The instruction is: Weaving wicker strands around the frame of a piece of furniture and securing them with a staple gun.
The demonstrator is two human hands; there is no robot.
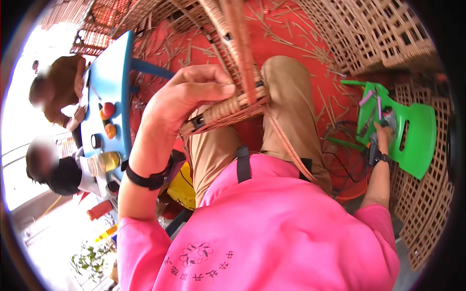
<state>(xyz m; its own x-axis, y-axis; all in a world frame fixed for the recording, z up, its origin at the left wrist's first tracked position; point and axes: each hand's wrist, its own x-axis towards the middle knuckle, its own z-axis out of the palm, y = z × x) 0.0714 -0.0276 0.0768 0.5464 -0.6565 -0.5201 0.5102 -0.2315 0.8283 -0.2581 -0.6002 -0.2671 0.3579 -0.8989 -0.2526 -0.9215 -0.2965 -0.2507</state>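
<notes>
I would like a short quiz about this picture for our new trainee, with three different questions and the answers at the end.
1. Multiple choice. Which hand holds the grey tool?
A) left
B) right
C) both

2. True or false? The green chair is on the right side of the person in the pink shirt.

3. Open question. What does the left hand hold?

Key
1. B: the right hand is on it, at the chair.
2. True.
3. A woven frame; its whole shape cannot be seen here.
</notes>
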